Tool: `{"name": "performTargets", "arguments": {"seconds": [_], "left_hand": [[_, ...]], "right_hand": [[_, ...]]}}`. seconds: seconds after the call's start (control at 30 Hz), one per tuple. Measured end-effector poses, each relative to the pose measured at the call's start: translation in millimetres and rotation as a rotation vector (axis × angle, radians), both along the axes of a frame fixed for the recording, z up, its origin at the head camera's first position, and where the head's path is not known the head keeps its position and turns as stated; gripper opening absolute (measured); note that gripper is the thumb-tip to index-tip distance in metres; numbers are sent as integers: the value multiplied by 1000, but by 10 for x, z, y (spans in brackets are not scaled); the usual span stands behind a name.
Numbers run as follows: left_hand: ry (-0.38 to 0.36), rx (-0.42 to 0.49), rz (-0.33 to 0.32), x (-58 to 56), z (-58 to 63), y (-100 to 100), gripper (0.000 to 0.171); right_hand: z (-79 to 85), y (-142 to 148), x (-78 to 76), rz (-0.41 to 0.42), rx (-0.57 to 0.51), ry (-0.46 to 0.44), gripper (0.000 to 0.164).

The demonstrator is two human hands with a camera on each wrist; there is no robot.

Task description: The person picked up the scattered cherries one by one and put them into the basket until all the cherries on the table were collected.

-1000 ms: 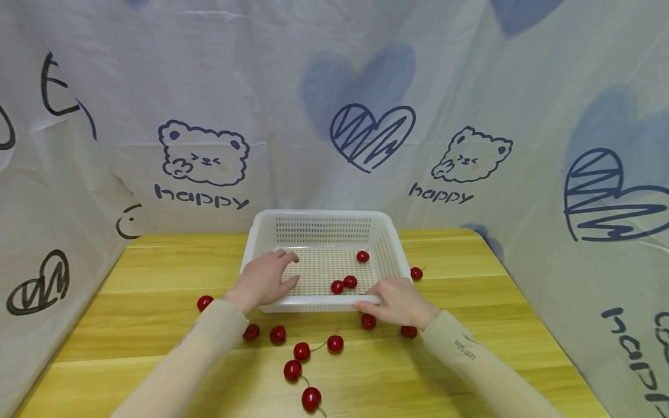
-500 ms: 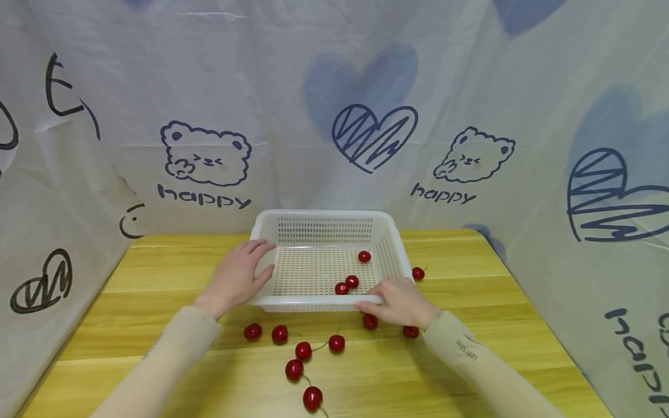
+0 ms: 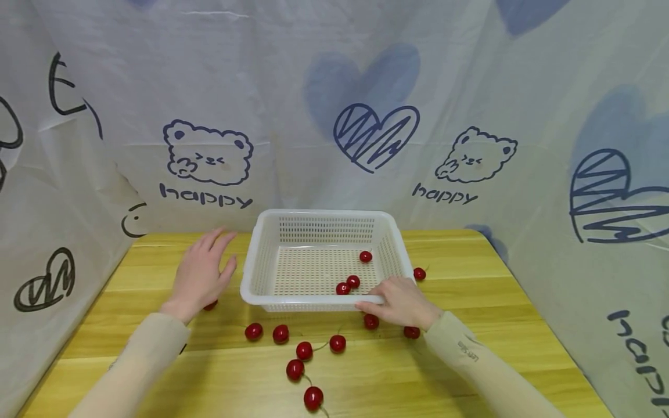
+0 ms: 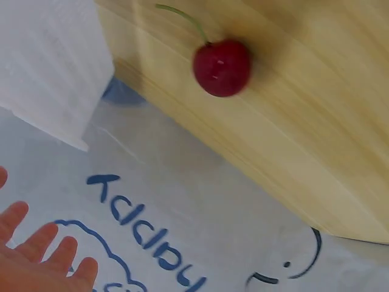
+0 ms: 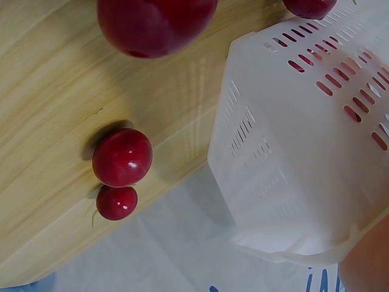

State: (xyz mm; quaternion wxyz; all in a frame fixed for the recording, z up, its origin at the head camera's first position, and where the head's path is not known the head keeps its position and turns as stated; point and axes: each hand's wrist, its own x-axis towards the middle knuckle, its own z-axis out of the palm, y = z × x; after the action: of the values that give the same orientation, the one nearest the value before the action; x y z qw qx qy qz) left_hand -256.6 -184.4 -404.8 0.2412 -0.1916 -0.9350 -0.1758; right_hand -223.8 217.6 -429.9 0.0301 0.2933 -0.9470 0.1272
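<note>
A white perforated plastic basket (image 3: pixel 256 300) stands at the back middle of the wooden table, with three red cherries inside toward its right. My right hand (image 3: pixel 399 303) grips its near rim by the right corner, thumb along the rim. To the left of the basket, apart from it, my left hand (image 3: pixel 201 273) hovers with fingers spread and holds nothing. Partly covered by that hand is a cherry (image 3: pixel 211 305); the left wrist view shows a cherry (image 4: pixel 222 68) with its green stem on the table.
Several cherries (image 3: pixel 295 370) lie in front of the basket, some with stems. Another cherry (image 3: pixel 420 274) lies right of it; the right wrist view shows a pair of cherries (image 5: pixel 122 158) beside the basket wall. A printed cloth (image 3: pixel 292 116) hangs behind the table (image 3: pixel 470 360).
My left hand has moved left, from over the basket's near left side to beyond its left wall. My right hand and the basket stay in place.
</note>
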Motion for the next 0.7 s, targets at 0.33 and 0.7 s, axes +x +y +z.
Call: {"name": "performTargets", "arguments": {"seconds": [0.33, 0.7], "left_hand": [[-17, 14, 42, 92, -102, -273, 46], [-196, -59, 37, 157, -292, -438, 47]], "right_hand": [[6, 3, 10, 6, -6, 16, 47], [3, 8, 6, 8, -9, 10, 48]]}}
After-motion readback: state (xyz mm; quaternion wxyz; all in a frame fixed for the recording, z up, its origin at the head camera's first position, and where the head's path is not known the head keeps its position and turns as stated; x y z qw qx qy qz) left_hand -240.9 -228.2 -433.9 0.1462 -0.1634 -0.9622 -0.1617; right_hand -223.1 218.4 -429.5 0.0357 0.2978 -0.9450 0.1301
